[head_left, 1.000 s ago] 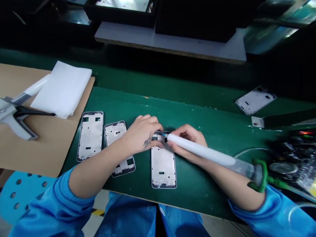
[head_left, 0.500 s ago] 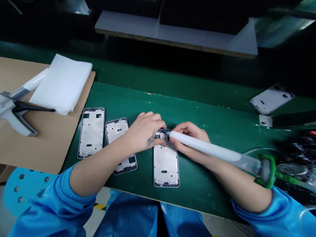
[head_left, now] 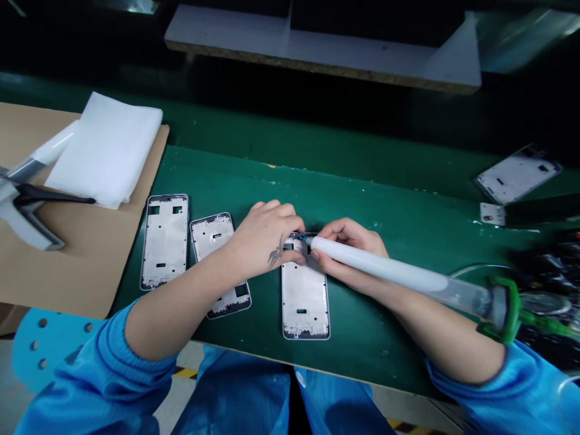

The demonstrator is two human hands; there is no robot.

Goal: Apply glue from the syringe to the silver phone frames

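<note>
A phone frame (head_left: 304, 296) lies flat on the green table in front of me, its far end between my hands. My left hand (head_left: 267, 238) grips that frame's upper left side, thumb on its face and fingers at the far edge. In my right hand (head_left: 351, 244) is a glue syringe (head_left: 376, 261), a long white barrel with a green cap and a blue tip. The tip touches or hovers just over the frame's far end; which, I cannot tell. Left of it lie a tilted phone frame (head_left: 211, 237), partly under my left forearm, and another phone frame (head_left: 165, 241).
On brown cardboard (head_left: 90, 254) at left rest a white sheet stack (head_left: 109, 148) and a grey dispensing gun (head_left: 27, 211). Another phone frame (head_left: 519, 175) leans at the far right, beside a metal bracket (head_left: 493, 213). A shelf (head_left: 326, 51) overhangs the back.
The camera view has shifted slightly. Both hands keep almost the same place on the frame, and the syringe tip stays at its far end.
</note>
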